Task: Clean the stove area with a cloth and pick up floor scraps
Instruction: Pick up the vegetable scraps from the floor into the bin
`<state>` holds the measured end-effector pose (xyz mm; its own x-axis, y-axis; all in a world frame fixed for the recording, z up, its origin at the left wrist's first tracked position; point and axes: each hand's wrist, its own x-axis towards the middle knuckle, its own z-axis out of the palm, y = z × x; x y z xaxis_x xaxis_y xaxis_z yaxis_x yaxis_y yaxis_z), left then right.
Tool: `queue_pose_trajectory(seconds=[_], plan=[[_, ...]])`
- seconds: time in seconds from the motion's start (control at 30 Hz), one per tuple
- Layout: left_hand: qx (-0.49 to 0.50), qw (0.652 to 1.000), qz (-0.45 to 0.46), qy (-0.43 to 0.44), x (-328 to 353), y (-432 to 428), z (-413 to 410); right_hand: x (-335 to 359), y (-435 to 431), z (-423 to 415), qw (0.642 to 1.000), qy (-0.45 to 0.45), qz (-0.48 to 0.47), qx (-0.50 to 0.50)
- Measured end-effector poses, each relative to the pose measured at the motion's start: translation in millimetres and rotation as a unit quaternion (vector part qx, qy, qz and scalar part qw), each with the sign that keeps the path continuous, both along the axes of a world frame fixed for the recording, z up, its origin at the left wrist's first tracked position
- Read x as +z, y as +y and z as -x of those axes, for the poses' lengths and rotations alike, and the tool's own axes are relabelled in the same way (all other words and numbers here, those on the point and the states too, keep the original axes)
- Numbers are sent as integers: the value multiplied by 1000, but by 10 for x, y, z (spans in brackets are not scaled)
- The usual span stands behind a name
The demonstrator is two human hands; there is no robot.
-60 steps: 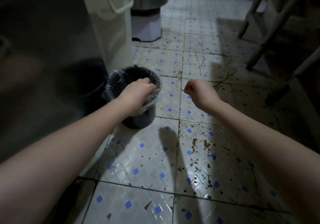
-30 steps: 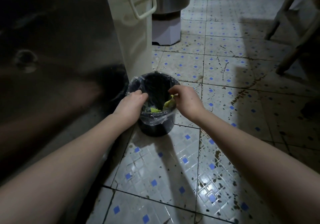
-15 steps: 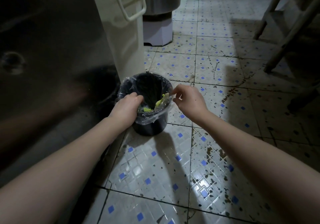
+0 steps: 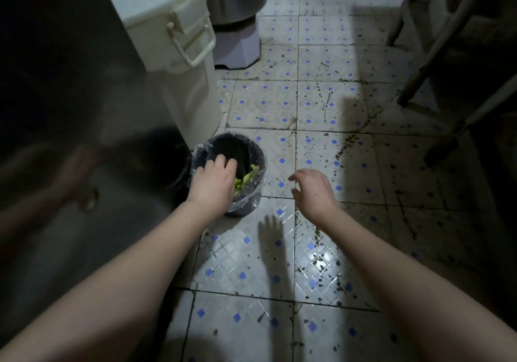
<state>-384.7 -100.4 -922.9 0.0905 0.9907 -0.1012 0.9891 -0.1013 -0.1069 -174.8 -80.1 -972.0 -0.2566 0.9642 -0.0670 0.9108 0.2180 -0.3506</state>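
Note:
A small black bin (image 4: 246, 207) with a clear plastic liner stands on the tiled floor beside a steel cabinet. Green vegetable scraps (image 4: 246, 178) lie inside it against the right wall. My left hand (image 4: 212, 184) rests over the bin's near-left rim, its fingers reaching loosely across the opening and holding nothing that I can see. My right hand (image 4: 313, 191) hovers above the floor just right of the bin, fingers loosely spread and empty. No cloth is in view.
A tall white bucket (image 4: 179, 62) with a side handle stands behind the bin. A steel drum on a grey base (image 4: 237, 25) is farther back. The steel cabinet (image 4: 70, 165) fills the left. Wooden legs (image 4: 419, 76) cross the right. Dark specks litter the tiles (image 4: 321, 263).
My right hand dropped the green scraps into the bin, then drew back to the right, now empty. My left hand eased its hold on the liner rim.

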Motion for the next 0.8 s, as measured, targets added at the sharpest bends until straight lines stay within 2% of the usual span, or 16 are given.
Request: queue_pose_trajectory(seconds=[0.2,0.4,0.7,0.8], plan=[[-11,999,30,9,1049,-7,-68,1088,-135,-262,998,-65,18,15],[-27,999,30,4,2393,71,-135,2438,-219,-338,996,-83,42,15],[-16,999,46,-10,4294,-81,-100,4386,-439,-185,997,-51,50,-6],[-21,999,26,-11,4812,-106,-60,4889,-482,-75,999,-30,39,-22]])
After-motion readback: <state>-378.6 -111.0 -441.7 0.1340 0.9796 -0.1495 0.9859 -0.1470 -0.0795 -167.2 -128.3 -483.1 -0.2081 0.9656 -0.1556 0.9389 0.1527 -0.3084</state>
